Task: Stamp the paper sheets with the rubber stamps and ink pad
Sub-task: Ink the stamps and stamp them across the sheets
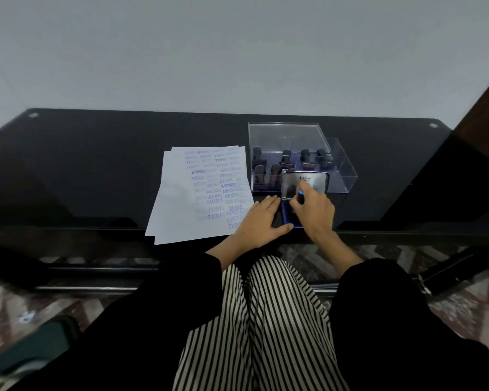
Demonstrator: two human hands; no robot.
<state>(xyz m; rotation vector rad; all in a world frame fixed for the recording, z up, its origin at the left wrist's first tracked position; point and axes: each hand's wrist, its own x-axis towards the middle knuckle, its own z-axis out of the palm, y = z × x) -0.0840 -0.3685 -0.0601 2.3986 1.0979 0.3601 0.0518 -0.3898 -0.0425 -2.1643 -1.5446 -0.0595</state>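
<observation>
Pressing a stamp [301, 195] down, it seems, on the blue ink pad [286, 215] at the near edge of the bench [96, 165], with right hand [314, 213] curled round the handle. Steadying the pad with left hand [261, 221] laid flat, fingers straight. Best to dab squarely, lift without rocking, then cross to a bare patch on the crowded paper sheets [181, 215] just left. Behind, a clear box [343, 172] of more stamps.

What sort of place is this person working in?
Most likely a home or small-office workspace: a black glass-topped desk against a bare wall, stamped paper sheets, and a clear box of rubber stamps behind an open ink pad. The patterned floor hints at a home.
</observation>
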